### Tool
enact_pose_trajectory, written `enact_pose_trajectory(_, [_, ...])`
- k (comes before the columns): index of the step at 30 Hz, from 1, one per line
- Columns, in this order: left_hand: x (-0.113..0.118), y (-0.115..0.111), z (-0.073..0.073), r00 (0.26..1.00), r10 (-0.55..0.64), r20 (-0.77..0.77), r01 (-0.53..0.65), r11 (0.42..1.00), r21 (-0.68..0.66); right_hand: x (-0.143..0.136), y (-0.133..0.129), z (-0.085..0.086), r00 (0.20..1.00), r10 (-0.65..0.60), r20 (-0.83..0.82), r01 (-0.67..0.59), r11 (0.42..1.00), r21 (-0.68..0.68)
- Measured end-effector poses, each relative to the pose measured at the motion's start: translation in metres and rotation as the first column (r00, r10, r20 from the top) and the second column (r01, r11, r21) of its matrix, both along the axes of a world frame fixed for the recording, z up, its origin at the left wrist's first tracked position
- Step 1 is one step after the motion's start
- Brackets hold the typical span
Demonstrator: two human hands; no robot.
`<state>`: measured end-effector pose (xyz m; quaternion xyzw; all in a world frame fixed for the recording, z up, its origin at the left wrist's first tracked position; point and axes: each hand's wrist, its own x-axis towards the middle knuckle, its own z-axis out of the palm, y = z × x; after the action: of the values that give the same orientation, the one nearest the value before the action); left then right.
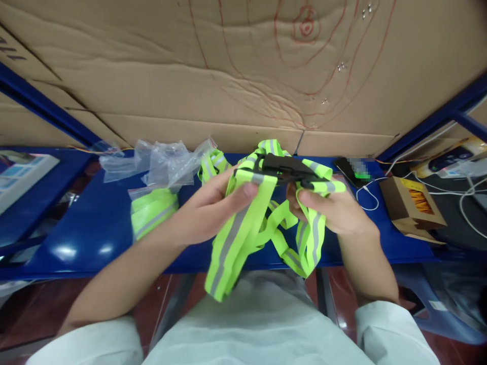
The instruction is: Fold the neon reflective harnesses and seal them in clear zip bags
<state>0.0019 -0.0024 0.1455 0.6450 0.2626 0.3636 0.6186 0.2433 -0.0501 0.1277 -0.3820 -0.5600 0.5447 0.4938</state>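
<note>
Head view. Nearest: yellow-green reflective straps (233, 238), loops hanging low toward the wearer. Probably light, limp, not fragile; loose lengths likely to swing and tangle. Black fittings (281, 165) at the top look stiffer; best hold seems the webbing just beside them, one hand each end. Left hand (209, 205) pinches the strap under the thumb; right hand (335, 205) grips the other end likewise. Straps lie between the hands, held up over the blue bench (95, 228). Left on bench: folded yellow-green bundle (154, 207); beyond it, clear bags (167, 165). Farthest, cardboard (160, 91).
</note>
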Motion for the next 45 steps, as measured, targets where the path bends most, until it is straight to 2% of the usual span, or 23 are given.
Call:
enact_pose_trajectory(3, [0.021, 0.005, -0.028, 1.000, -0.003, 0.014, 0.005, 0.982, -0.188, -0.011, 0.015, -0.012, 0.992, -0.097, -0.084, 0.088, 0.990, -0.106])
enact_pose_trajectory(5, [0.032, 0.010, -0.051, 1.000, 0.007, 0.016, -0.003, 0.977, -0.214, -0.017, 0.026, -0.027, 0.978, -0.170, -0.122, 0.146, 0.971, -0.189])
enact_pose_trajectory(8, [0.040, 0.022, -0.085, 0.996, 0.087, 0.013, -0.080, 0.957, -0.278, -0.018, 0.037, -0.053, 0.962, -0.237, -0.137, 0.190, 0.937, -0.293])
enact_pose_trajectory(10, [0.041, 0.031, -0.102, 0.988, 0.151, 0.020, -0.130, 0.903, -0.409, -0.015, 0.041, -0.067, 0.963, -0.217, -0.159, 0.150, 0.923, -0.355])
enact_pose_trajectory(12, [0.038, 0.039, -0.112, 0.979, 0.204, 0.024, -0.162, 0.838, -0.521, -0.009, 0.043, -0.078, 0.973, -0.149, -0.178, 0.067, 0.914, -0.400])
enact_pose_trajectory(15, [0.031, 0.047, -0.114, 0.980, 0.197, 0.036, -0.141, 0.805, -0.576, -0.003, 0.042, -0.085, 0.991, -0.039, -0.130, -0.018, 0.913, -0.407])
enact_pose_trajectory(17, [0.027, 0.048, -0.112, 0.982, 0.178, 0.065, -0.107, 0.807, -0.581, -0.002, 0.042, -0.088, 0.998, -0.027, -0.050, 0.004, 0.914, -0.405])
enact_pose_trajectory(21, [0.028, 0.042, -0.114, 0.991, 0.131, 0.040, -0.099, 0.887, -0.450, -0.008, 0.039, -0.094, 0.986, -0.138, 0.089, 0.160, 0.934, -0.319])
enact_pose_trajectory(25, [0.033, 0.033, -0.122, 0.999, 0.045, -0.031, -0.052, 0.957, -0.287, -0.016, 0.035, -0.102, 0.983, -0.098, 0.152, 0.136, 0.954, -0.266])
enact_pose_trajectory(30, [0.034, 0.030, -0.127, 0.991, 0.092, -0.096, -0.104, 0.986, -0.130, -0.019, 0.034, -0.105, 0.968, -0.122, 0.220, 0.163, 0.970, -0.180])
enact_pose_trajectory(35, [0.036, 0.029, -0.128, 0.997, 0.071, -0.040, -0.077, 0.978, -0.196, -0.016, 0.037, -0.101, 0.959, -0.158, 0.237, 0.187, 0.977, -0.104])
enact_pose_trajectory(37, [0.037, 0.025, -0.127, 0.993, 0.072, -0.094, -0.081, 0.992, -0.096, -0.014, 0.037, -0.101, 0.954, -0.200, 0.223, 0.227, 0.968, -0.104])
enact_pose_trajectory(39, [0.038, 0.021, -0.124, 0.981, 0.137, -0.140, -0.132, 0.990, 0.040, -0.012, 0.036, -0.103, 0.951, -0.235, 0.201, 0.260, 0.960, -0.109])
enact_pose_trajectory(41, [0.038, 0.017, -0.122, 0.970, 0.204, -0.132, -0.190, 0.976, 0.108, -0.011, 0.034, -0.105, 0.956, -0.228, 0.182, 0.252, 0.960, -0.121])
enact_pose_trajectory(43, [0.038, 0.016, -0.120, 0.975, 0.190, -0.116, -0.182, 0.981, 0.071, -0.012, 0.033, -0.105, 0.966, -0.183, 0.184, 0.207, 0.970, -0.125])
enact_pose_trajectory(45, [0.037, 0.017, -0.120, 0.986, 0.118, -0.115, -0.122, 0.992, -0.023, -0.014, 0.033, -0.105, 0.966, -0.140, 0.219, 0.166, 0.981, -0.102])
